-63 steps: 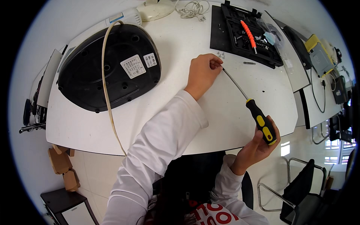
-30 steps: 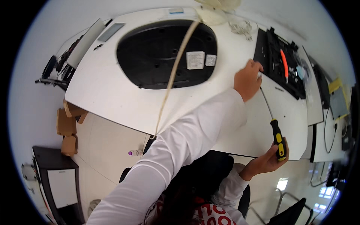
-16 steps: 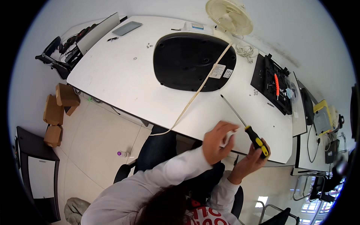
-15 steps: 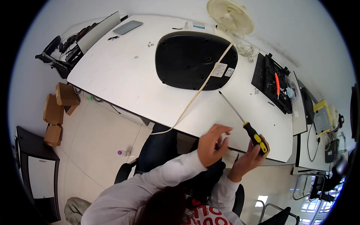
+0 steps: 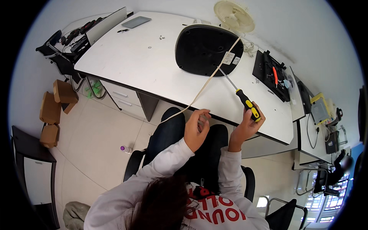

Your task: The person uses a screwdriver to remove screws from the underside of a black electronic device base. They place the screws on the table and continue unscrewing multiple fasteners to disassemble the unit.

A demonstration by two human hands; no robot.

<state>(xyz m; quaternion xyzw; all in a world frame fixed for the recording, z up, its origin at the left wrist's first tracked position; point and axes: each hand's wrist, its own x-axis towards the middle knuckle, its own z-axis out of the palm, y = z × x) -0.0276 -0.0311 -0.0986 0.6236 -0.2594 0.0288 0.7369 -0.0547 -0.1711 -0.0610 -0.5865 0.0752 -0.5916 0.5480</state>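
My right hand [image 5: 249, 124] is wrapped round the black and yellow handle of a screwdriver [image 5: 244, 100]. The shaft points away to the far left, its tip at or near the edge of a large rounded black plastic base [image 5: 199, 50] with white labels. A cream cord [image 5: 203, 87] runs across that base's right part, over the table edge and down towards my lap. My left hand [image 5: 196, 129] hovers over my lap by the table edge with its fingers curled in; what they hold, if anything, is hidden.
Small metal pieces [image 5: 161, 37] lie on the white table [image 5: 126, 61]. A black tool case [image 5: 274, 74] holding an orange item stands at right. Behind the base is a cream fan [image 5: 234, 17]. A grey tray [image 5: 137, 22] lies far left; cardboard boxes [image 5: 50, 107] are on the floor.
The view has shifted, so the base and table appear higher. My right hand has brought the screwdriver tip up to the base's near edge. My left hand's fingers are more curled.
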